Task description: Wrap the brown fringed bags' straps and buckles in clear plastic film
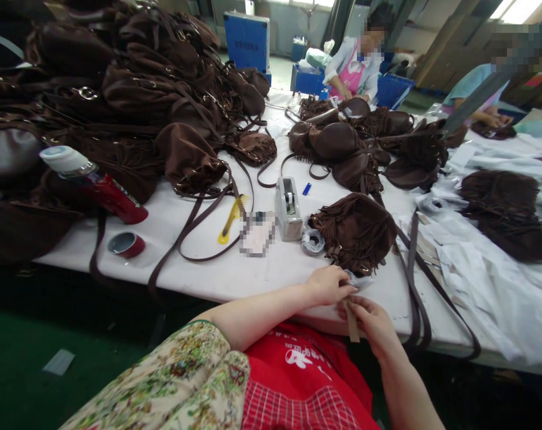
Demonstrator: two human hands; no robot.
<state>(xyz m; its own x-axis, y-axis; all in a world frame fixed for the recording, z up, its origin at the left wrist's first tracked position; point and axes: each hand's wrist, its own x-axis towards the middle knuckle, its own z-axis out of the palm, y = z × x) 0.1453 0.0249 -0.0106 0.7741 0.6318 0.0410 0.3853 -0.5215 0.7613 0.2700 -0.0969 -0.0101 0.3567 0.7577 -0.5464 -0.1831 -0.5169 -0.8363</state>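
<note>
Near the table's front edge, my left hand point(328, 286) is closed, its fingers curled beside a bit of clear plastic point(359, 280); what lies under the fingertips is hidden. Just to the right and lower, my right hand point(373, 323) pinches a flat tan strip point(353, 325), which hangs down past the edge. Beyond both hands lies a dark brown fringed bag point(354, 230), its long strap point(414, 269) running off to the right. A coil of plastic-wrapped material point(313, 241) touches the bag's left side.
A tape dispenser point(289, 209), a yellow comb point(232, 221), a red cup point(126, 245) and a red flask point(105, 188) stand or lie to the left. Brown bags point(163, 77) are heaped behind. White wrapping sheets point(490, 298) cover the right. A co-worker point(354, 68) stands across the table.
</note>
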